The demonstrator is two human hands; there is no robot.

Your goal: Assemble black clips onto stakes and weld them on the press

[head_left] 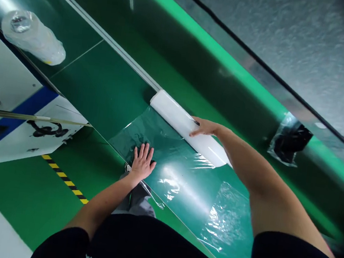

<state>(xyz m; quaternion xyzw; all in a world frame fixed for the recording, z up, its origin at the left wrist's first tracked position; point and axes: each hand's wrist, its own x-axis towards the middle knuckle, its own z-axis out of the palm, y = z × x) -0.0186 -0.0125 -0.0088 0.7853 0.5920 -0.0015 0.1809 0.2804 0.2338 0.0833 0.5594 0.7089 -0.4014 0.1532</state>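
A white roll of clear plastic film (179, 119) lies on a dark green table (102, 87), with a sheet of the film (178, 176) drawn out toward me. My left hand (142, 163) lies flat on the near edge of the sheet, fingers spread. My right hand (205, 127) rests on top of the roll, its fingers stretched along it and not wrapped round it.
A stack of clear plastic cups (33, 36) lies on the table at the far left. A black object wrapped in plastic (289, 141) sits on the bright green rail at the right. Yellow-black hazard tape (65, 178) marks the green floor below the table edge.
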